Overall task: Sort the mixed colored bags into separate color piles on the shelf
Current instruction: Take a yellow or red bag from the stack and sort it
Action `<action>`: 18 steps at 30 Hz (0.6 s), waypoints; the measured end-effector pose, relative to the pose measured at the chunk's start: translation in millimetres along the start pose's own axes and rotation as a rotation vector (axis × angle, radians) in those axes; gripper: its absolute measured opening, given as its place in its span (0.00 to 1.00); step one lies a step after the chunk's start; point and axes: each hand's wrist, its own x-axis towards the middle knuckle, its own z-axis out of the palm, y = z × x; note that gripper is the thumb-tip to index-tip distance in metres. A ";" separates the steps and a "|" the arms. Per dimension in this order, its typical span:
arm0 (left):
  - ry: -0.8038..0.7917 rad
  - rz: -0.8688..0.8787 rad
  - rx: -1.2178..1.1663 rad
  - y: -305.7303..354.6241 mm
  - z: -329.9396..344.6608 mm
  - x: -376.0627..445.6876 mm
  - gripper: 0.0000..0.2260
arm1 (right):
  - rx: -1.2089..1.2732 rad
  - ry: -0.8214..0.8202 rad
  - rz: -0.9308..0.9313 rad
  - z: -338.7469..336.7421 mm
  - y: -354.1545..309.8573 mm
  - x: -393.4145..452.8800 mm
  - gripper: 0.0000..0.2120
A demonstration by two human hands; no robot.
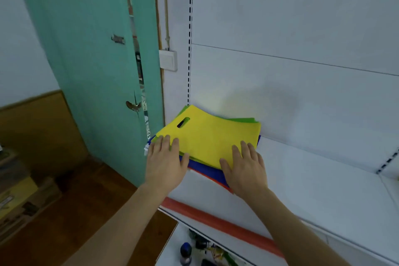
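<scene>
The mixed stack sits at the left end of the white shelf [313, 179], hard against the back panel. A yellow bag [211, 138] lies on top, its die-cut handle slot [183, 122] toward 10 o'clock. Green bags [244, 119] peek out at its 1 o'clock edge and near the left hand; blue bags [207, 168] and an orange edge [212, 179] show beneath at 6 o'clock.

The left hand [165, 164] lies flat at the stack's 8 o'clock corner, fingers straight on the yellow bag and holding nothing. The right hand [246, 164] lies the same way at the 5 o'clock edge, fingers spread and flat, thumb out over the blue layer.

The bags look like thin flat sheets, probably non-woven fabric: light, limp, not fragile, with some grip between layers. One would likely sag and drag its neighbour along if pulled by a corner. A sound hold would be a pinch at a free edge near 5 o'clock or through the handle slot, the other palm pressing the stack down. No separate piles exist yet, so the sorting appears to be at its start, and the open shelf toward 3 o'clock offers room for them.
</scene>
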 end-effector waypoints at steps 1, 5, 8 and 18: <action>-0.015 0.017 -0.006 -8.1 -0.1 7.7 0.31 | -0.006 -0.034 0.029 1.1 -7.7 2.7 0.37; -0.039 0.107 0.004 -27.1 8.4 28.4 0.32 | -0.081 -0.106 0.103 10.7 -21.2 -6.9 0.33; -0.055 0.164 0.013 -24.4 16.7 41.3 0.33 | -0.083 -0.080 0.137 7.2 -16.6 -14.4 0.29; -0.111 0.306 0.058 3.5 42.8 53.9 0.37 | 0.130 -0.045 0.587 -5.3 17.2 -8.1 0.30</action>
